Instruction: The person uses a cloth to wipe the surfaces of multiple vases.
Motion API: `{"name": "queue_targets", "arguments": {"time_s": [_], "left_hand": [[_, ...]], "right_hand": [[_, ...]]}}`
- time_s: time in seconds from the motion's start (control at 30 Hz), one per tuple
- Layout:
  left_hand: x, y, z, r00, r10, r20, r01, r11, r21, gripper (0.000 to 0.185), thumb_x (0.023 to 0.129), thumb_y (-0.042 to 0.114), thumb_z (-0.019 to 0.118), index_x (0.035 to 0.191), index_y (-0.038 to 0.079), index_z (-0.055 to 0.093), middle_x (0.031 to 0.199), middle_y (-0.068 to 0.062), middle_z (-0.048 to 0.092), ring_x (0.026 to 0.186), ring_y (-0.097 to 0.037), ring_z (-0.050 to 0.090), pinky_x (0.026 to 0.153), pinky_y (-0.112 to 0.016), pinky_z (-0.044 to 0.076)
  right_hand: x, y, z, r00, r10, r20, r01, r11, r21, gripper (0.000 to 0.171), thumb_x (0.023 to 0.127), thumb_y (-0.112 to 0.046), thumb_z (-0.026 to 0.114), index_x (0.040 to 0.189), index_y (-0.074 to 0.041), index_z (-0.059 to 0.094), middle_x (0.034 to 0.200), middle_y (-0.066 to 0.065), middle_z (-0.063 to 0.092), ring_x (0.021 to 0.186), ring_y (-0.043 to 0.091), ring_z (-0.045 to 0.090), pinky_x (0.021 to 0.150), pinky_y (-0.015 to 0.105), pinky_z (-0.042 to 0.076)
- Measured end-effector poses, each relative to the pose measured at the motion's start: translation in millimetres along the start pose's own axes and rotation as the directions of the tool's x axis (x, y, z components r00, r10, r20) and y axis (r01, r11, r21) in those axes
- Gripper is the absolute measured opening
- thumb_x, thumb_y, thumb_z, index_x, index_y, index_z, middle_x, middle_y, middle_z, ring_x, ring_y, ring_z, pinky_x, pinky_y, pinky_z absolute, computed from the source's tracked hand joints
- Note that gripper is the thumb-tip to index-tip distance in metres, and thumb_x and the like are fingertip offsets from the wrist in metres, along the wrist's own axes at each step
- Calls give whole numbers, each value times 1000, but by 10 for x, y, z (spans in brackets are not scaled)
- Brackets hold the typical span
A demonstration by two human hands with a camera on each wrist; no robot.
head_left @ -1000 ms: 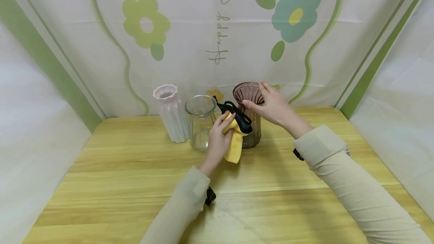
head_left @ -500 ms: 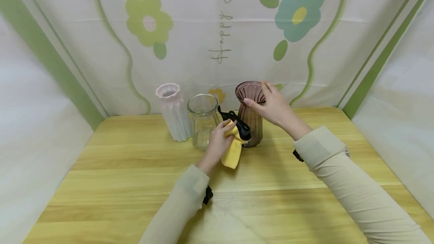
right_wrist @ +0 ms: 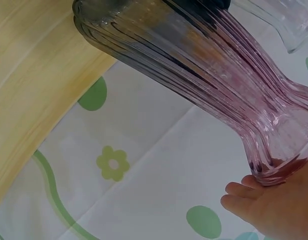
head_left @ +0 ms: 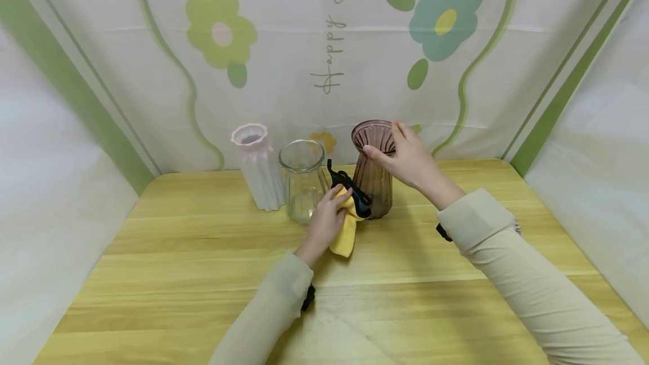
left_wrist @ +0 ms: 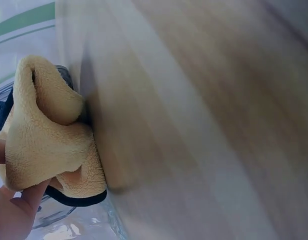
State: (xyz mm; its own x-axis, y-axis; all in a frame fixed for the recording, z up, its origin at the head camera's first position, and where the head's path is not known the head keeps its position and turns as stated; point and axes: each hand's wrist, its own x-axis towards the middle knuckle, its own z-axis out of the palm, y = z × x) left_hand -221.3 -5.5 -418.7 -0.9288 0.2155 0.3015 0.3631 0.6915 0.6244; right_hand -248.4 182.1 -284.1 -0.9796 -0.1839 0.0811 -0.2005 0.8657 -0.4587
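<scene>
— What did the left hand (head_left: 327, 224) have?
— It gripped a yellow cloth (head_left: 346, 232) with curled fingers, pressing it low on the purple vase (head_left: 374, 185).
— And the right hand (head_left: 413, 159)?
— Its thumb and fingers pinched that vase's rim; the vase stood on the table (head_left: 203, 275).
— Farther back?
— A clear vase (head_left: 302, 182) just beside, then a white vase (head_left: 258, 168).
</scene>
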Motion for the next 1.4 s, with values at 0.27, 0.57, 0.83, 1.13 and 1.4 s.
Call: {"name": "queue_targets", "arguments": {"time_s": [0.27, 0.57, 0.83, 1.13, 1.4], "left_hand": [[-10, 1, 25, 999, 29, -34, -31, 999, -39, 47, 89, 0, 63, 134, 13, 56, 144, -15, 48, 126, -35, 53, 82, -36, 58], [66, 67, 0, 963, 89, -255, -138, 974, -179, 43, 84, -4, 66, 126, 6, 62, 134, -19, 56, 124, -36, 55, 96, -41, 53], [158, 233, -116, 940, 140, -313, -203, 963, -180, 43, 84, -3, 67, 126, 5, 62, 134, -19, 55, 123, -34, 56, 97, -40, 53], [108, 147, -76, 988, 68, -136, -91, 981, -172, 44, 85, -3, 65, 128, 9, 61, 139, -19, 52, 122, -37, 55, 89, -39, 56], [14, 9, 13, 999, 8, -35, -12, 995, -103, 43, 87, -1, 64, 128, 11, 61, 142, -15, 49, 129, -35, 50, 94, -42, 54]], "right_hand": [[32, 83, -64, 1000, -25, -10, 25, 1000, -2, 99, 88, -74, 33, 152, -2, 15, 159, 21, 15, 146, 43, 16, 116, 62, 21], [73, 173, -123, 990, -98, 104, 92, 994, 58, 97, 89, -68, 40, 154, -7, 3, 162, 16, 0, 149, 40, 3, 118, 63, 12], [68, 90, -96, 994, -71, 81, 70, 997, 22, 104, 86, -73, 40, 153, -3, 3, 161, 18, 2, 147, 45, 7, 117, 64, 14], [67, 51, -45, 998, -26, 58, 26, 1000, 9, 106, 86, -75, 38, 152, -1, 1, 161, 20, 1, 146, 45, 10, 117, 62, 18], [56, 47, -55, 999, -10, 52, 10, 1000, 2, 108, 84, -78, 34, 152, -1, 2, 161, 20, 2, 146, 43, 11, 116, 61, 21]]}}
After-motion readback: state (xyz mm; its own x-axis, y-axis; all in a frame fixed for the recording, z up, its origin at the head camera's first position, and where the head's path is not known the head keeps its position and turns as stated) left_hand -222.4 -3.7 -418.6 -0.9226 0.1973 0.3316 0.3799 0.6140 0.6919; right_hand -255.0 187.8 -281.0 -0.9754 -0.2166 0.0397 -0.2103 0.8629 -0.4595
